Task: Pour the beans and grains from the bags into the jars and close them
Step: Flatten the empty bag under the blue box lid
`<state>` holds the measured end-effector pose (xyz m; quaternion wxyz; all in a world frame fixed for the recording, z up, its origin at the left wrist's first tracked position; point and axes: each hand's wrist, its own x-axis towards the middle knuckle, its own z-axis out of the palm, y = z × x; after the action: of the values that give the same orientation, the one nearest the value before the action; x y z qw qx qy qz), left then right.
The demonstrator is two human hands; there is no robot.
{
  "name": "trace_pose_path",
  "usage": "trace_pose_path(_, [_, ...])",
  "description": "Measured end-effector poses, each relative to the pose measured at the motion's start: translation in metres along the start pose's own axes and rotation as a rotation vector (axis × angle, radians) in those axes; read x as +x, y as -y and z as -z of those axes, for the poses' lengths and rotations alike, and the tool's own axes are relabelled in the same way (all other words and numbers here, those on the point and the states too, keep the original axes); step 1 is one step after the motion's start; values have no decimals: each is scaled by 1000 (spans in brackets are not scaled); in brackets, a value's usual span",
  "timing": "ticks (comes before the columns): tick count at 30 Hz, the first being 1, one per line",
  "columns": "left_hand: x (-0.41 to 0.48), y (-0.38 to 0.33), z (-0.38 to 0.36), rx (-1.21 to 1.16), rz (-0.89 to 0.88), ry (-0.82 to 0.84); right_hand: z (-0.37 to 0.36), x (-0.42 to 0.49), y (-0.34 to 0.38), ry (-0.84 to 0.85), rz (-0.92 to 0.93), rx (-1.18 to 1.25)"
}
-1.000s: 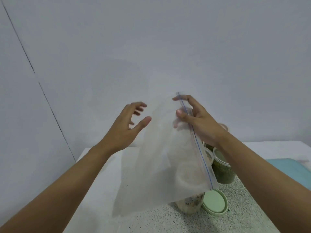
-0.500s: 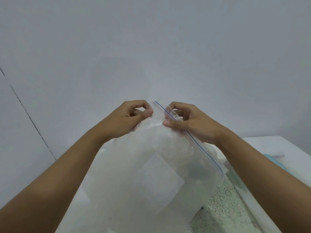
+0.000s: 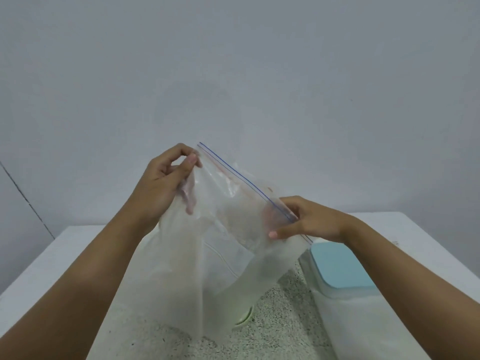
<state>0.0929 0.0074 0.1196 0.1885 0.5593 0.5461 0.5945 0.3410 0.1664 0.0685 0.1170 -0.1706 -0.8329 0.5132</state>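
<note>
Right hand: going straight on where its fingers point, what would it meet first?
The right hand pinches the zip bag, so its film comes first; beyond, perhaps the left forearm, depth unclear.

Brightness: your view is evenly lit but rather dim, with a cool grey-blue cast over the wall [image 3: 259, 61].
Light: soft and diffuse. It seems to reach the scene from your side and from above.
Shadows: a faint, broad shade lies on the wall above the bag [image 3: 233, 229], and a darker patch sits on the tabletop [image 3: 65, 255] beneath it.
Glare: a pale sheen shows on the film just below the bag's zip strip.
Blur: the whole picture is soft. The bag's lower edge and the tabletop's speckles are smeared.
Distortion: your wide lens splays the tabletop's edges outward, and the wall seam [image 3: 23, 196] at the left leans.
</note>
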Motion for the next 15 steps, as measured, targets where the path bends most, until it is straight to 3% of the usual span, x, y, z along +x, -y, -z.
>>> trace_pose_path(3, [8,3,-13,-21,47,-64,14,-14,-28,16,-73,92])
trace_pose_path(6, [14,11,-22,-41,87,-78,21,-22,-49,-72,-71,211])
trace_pose_path(11, [20,24,-39,-98,177,-80,27,-27,-72,-566,-85,834])
trace_pose_path(15, [23,34,-67,-191,262,-24,33,-31,-74,-698,-148,954])
